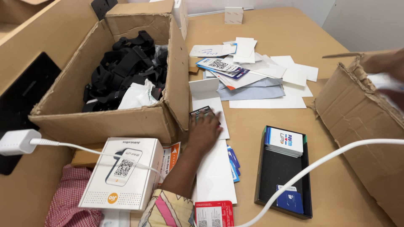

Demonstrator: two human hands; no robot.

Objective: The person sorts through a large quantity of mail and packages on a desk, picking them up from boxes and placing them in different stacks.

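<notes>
Left hand (205, 128) flat, fingers spread over small dark card (200, 112) on white sheet beside open cardboard box (105, 120) — not gripped yet. Right hand (385, 63) blurred at torn carton (357, 113), grasp can't tell. Black tray (280, 172) holds few cards — paper heap (252, 75) unsorted.

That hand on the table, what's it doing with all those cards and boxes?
A person is at a table strewn with papers and cards. Their left hand lies flat on a small dark card atop white sheets, beside a carton of black straps. Their right hand, blurred, is at a torn carton; I can't tell what it holds. A black tray holds a card stack.
</notes>
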